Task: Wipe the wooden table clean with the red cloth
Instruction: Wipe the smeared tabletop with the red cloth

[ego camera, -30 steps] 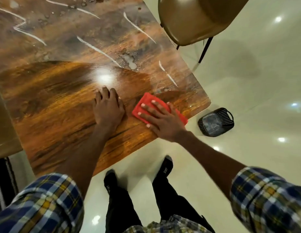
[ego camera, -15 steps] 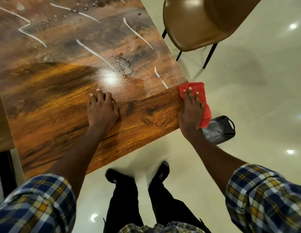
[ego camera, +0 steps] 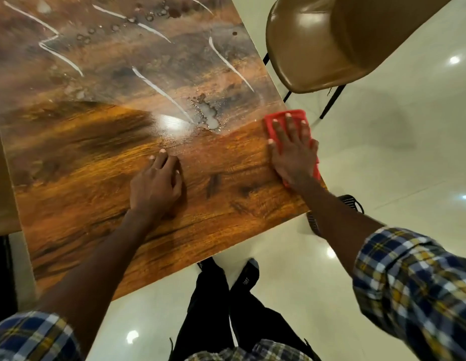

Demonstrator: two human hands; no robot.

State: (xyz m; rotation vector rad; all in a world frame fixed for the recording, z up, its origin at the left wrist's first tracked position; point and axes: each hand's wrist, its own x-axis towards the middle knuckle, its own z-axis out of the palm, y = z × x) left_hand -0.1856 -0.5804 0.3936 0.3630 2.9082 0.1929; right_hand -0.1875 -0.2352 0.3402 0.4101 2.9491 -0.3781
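At the far right edge of the wooden surface (ego camera: 101, 162), the right hand (ego camera: 292, 155) lies flat w/ fingers spread, pressing the red cloth (ego camera: 275, 119) down near the corner. Half a sec ago the cloth hung partly off that edge; a sec ago it was nearer the middle, by the left hand. So one pass ran out to the edge and the cloth has since come back on, a bit farther up toward the wet zone. Left hand (ego camera: 156, 186) stays palm down, fingers loosely together, holding nothing, approx. mid-surface, bracing.

Near half of the surface looks dry and warm-toned. Farther half carries a greyish film, white streaks (ego camera: 159, 89), droplets and a small puddle (ego camera: 207, 117) just beyond the left hand's fingertips. Film's exact boundary is hard to call under the lamp glare.

Judgement: wiping goes row by row from the near side; roughly half remains. Next pass likely sweeps left through the puddle. A brown chair (ego camera: 331, 43) stands close by that corner.
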